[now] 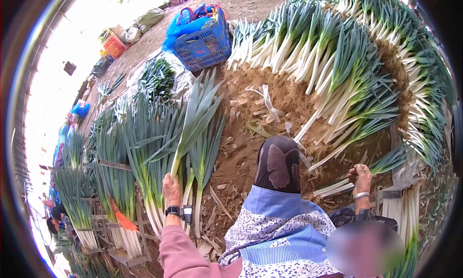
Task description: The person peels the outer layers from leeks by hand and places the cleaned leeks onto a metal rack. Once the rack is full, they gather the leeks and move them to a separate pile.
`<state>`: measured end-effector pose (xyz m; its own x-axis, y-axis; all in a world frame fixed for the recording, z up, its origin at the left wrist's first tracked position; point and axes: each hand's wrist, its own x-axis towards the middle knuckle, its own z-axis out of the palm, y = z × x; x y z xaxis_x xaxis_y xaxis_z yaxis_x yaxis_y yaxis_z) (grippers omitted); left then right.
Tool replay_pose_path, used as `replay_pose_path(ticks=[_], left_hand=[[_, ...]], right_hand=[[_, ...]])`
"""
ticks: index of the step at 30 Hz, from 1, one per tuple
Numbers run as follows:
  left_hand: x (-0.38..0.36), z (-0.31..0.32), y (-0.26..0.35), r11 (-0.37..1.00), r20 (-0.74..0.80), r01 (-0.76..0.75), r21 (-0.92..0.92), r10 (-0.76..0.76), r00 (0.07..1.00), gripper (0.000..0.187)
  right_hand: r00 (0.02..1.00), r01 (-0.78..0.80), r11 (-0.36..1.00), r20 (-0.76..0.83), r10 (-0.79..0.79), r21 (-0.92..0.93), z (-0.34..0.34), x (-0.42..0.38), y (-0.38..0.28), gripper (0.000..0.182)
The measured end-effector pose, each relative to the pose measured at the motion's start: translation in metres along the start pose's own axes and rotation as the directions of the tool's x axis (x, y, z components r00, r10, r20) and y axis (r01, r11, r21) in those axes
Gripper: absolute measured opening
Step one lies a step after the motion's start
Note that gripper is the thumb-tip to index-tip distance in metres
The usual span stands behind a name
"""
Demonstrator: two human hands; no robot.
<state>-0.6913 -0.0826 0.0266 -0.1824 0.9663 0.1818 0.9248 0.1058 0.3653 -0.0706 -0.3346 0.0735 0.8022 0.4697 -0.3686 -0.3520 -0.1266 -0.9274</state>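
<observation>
My left hand (171, 191), with a dark band on its wrist, is closed around the white stem of a single leek (190, 123). That leek stands upright, its green leaves pointing up, in front of leek bundles (154, 157). At the right, my right hand (360, 179), wearing a silver bracelet, has its fingers curled closed; what they hold, if anything, is too small to make out. Some leeks (333, 188) lie on the ground by this hand, their stems to its left and leaves to its right. A blurred patch hides the right forearm.
Rows of leeks (289, 41) curve across the upper right. A blue crate (202, 48) stands at the top centre. Leek bundles in wooden frames (128, 258) stand at the left, one with an orange-handled tool (126, 221). Peeled scraps (270, 104) lie on the soil.
</observation>
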Motion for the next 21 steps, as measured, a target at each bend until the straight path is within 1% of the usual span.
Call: replay_pose_path(ticks=[1, 2, 3, 4, 5, 6, 7, 8, 9, 10, 11, 13, 14, 16, 17, 19, 20, 21], left_hand=[[-0.005, -0.010, 0.006, 0.974, 0.040, 0.106, 0.199, -0.116, 0.992, 0.042], [-0.010, -0.018, 0.016, 0.901, 0.058, 0.188, 0.391, -0.228, 0.972, 0.050], [-0.007, -0.012, 0.009, 0.898, 0.007, 0.246, 0.365, -0.267, 0.964, 0.058], [0.005, -0.003, 0.007, 0.886, -0.028, 0.320, 0.335, -0.330, 0.944, 0.059], [0.017, 0.007, 0.007, 0.922, -0.032, 0.257, 0.288, -0.260, 0.965, 0.057], [0.028, 0.014, 0.016, 0.971, -0.044, 0.099, 0.216, -0.092, 0.995, 0.052], [0.046, 0.018, 0.035, 0.995, -0.001, 0.011, 0.099, -0.011, 1.000, 0.043], [0.058, 0.011, 0.078, 0.998, 0.038, -0.036, -0.053, 0.038, 0.999, 0.036], [0.066, 0.014, 0.117, 0.946, 0.005, -0.148, -0.289, 0.156, 0.988, 0.034], [0.071, 0.013, 0.154, 0.831, -0.047, -0.235, -0.504, 0.245, 0.968, 0.032], [0.067, 0.000, 0.202, 0.814, -0.032, -0.261, -0.520, 0.286, 0.958, 0.032], [0.037, -0.036, 0.312, 0.703, -0.032, -0.441, -0.558, 0.513, 0.858, 0.029], [0.022, -0.048, 0.356, 0.635, -0.025, -0.489, -0.598, 0.595, 0.803, 0.026], [-0.008, -0.053, 0.426, 0.516, -0.014, -0.556, -0.652, 0.725, 0.689, 0.024], [-0.021, -0.049, 0.454, 0.467, -0.004, -0.580, -0.667, 0.777, 0.630, 0.023], [-0.045, -0.029, 0.498, 0.421, 0.059, -0.591, -0.689, 0.844, 0.532, 0.023], [-0.059, -0.016, 0.514, 0.455, 0.201, -0.408, -0.792, 0.824, 0.530, 0.023], [-0.068, -0.009, 0.529, 0.429, 0.207, -0.496, -0.755, 0.874, 0.440, 0.024]], right_hand=[[1.000, 0.014, 0.998, 0.018, -0.013, -0.067, 0.001, 0.002, 0.006, 0.010], [0.999, 0.030, 0.991, 0.029, -0.026, -0.133, 0.001, 0.003, 0.009, 0.010], [1.000, 0.013, 0.995, 0.026, -0.011, -0.096, 0.001, 0.003, 0.014, 0.010], [1.000, 0.000, 0.996, 0.026, 0.002, -0.086, 0.003, 0.001, 0.013, 0.011], [1.000, -0.011, 0.997, 0.028, 0.013, -0.071, 0.001, 0.004, 0.018, 0.011], [1.000, 0.012, 0.996, 0.024, -0.010, -0.087, 0.002, 0.005, 0.020, 0.011], [0.999, -0.041, 0.994, 0.012, 0.042, -0.105, 0.003, 0.001, 0.015, 0.009], [1.000, -0.019, 0.997, 0.010, 0.019, -0.073, -0.001, 0.006, 0.026, 0.009], [1.000, 0.001, 0.998, 0.007, -0.001, -0.062, -0.003, 0.008, 0.031, 0.010], [1.000, 0.007, 0.995, 0.010, -0.006, -0.101, -0.005, 0.008, 0.034, 0.011], [1.000, 0.014, 0.991, -0.001, -0.014, -0.132, -0.007, 0.013, 0.040, 0.012], [1.000, 0.025, 0.989, -0.002, -0.025, -0.146, -0.011, 0.020, 0.048, 0.012], [1.000, 0.024, 0.986, -0.005, -0.025, -0.165, -0.013, 0.026, 0.054, 0.013], [0.999, -0.035, 0.968, -0.045, 0.025, -0.247, -0.015, 0.035, 0.056, 0.012], [0.998, -0.056, 0.968, -0.053, 0.045, -0.246, -0.015, 0.039, 0.058, 0.013], [0.996, -0.073, 0.965, -0.062, 0.059, -0.251, -0.016, 0.050, 0.063, 0.013], [0.996, -0.083, 0.960, -0.061, 0.069, -0.267, -0.015, 0.057, 0.065, 0.013], [0.996, -0.083, 0.959, -0.061, 0.069, -0.271, -0.015, 0.062, 0.065, 0.014]])
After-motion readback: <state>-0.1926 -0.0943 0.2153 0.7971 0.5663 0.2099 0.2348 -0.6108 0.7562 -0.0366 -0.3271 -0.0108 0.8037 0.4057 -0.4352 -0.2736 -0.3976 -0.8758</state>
